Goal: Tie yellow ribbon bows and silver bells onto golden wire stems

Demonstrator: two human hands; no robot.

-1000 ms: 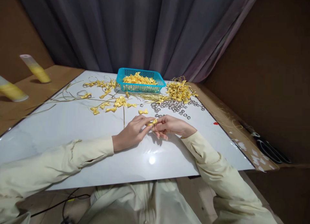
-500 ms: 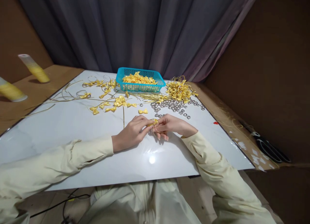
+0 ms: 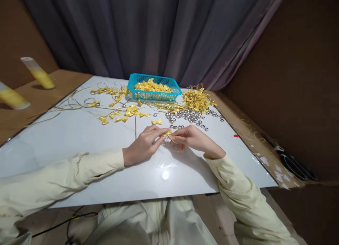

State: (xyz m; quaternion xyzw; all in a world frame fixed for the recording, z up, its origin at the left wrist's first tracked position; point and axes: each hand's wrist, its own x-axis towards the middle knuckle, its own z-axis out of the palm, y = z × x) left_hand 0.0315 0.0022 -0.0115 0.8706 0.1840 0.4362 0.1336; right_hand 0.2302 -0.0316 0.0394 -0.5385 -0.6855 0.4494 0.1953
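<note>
The right hand (image 3: 195,139) has edged outward, fingertips closed, seemingly on cord (image 3: 170,136), beside the bow (image 3: 166,132) pinched in the left hand (image 3: 145,142) over the tabletop (image 3: 106,188), likely tying and next needing steady tension.

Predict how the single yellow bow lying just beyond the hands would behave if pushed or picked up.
The yellow bow looks like thin folded ribbon, so probably light and soft. Its pinched middle and flared ends suggest it would hardly roll. On the glossy white tabletop, it would likely slide easily.
</note>
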